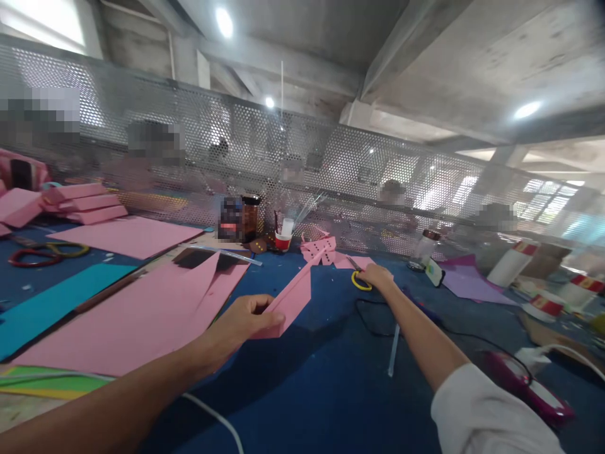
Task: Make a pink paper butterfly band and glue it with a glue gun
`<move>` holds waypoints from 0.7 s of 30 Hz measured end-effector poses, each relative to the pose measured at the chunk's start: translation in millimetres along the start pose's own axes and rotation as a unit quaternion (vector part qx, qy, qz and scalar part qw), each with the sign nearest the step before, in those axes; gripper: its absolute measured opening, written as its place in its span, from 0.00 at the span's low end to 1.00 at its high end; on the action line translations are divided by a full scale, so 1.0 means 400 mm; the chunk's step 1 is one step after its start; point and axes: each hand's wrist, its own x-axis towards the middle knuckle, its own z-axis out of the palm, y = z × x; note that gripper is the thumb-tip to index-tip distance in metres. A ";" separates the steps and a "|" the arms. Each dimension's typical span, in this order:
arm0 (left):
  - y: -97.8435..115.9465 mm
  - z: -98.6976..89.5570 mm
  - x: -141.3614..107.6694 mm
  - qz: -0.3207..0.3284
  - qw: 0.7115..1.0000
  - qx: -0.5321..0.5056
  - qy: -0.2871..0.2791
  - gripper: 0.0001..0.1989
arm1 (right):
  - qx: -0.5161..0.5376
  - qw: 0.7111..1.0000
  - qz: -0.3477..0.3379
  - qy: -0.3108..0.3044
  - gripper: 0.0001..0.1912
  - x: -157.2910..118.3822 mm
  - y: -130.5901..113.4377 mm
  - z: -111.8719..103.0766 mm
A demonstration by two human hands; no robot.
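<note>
A folded strip of pink craft sheet (295,299) is pinched between the thumb and fingers of my left hand (255,318), held above the blue table. Farther off to the right, my right hand (375,276) reaches to scissors (362,281) with a yellow handle. Its fingers close at the handle, and partly hide it. Beyond them lie a pink piece (359,261) and a pink cut-out with dark dots (319,251). Large pink sheets (132,315) spread beside my left arm.
A perforated metal screen (265,145) runs behind the table (302,403); people sit beyond it. Along it stand a dark jar (251,217) and a cup of sticks (283,241). On the right are a clear glue stick (394,350), cables, a purple sheet (466,280) and white rolls (513,265).
</note>
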 end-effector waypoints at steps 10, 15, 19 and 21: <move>-0.048 0.014 0.015 -0.013 0.999 -0.041 -0.031 0.12 | 0.156 0.935 -0.279 0.155 0.07 -0.248 -0.044 -0.012; -0.036 0.060 0.025 -0.063 0.994 -0.059 -0.073 0.12 | 0.157 0.812 -0.507 0.243 0.08 -0.439 -0.046 0.027; -0.026 0.087 0.031 -0.094 0.988 -0.055 -0.112 0.13 | 0.088 0.815 -0.525 0.231 0.10 -0.463 -0.040 0.059; -0.026 0.095 0.031 -0.099 0.985 -0.058 -0.129 0.13 | 0.076 0.822 -0.518 0.226 0.07 -0.454 -0.037 0.071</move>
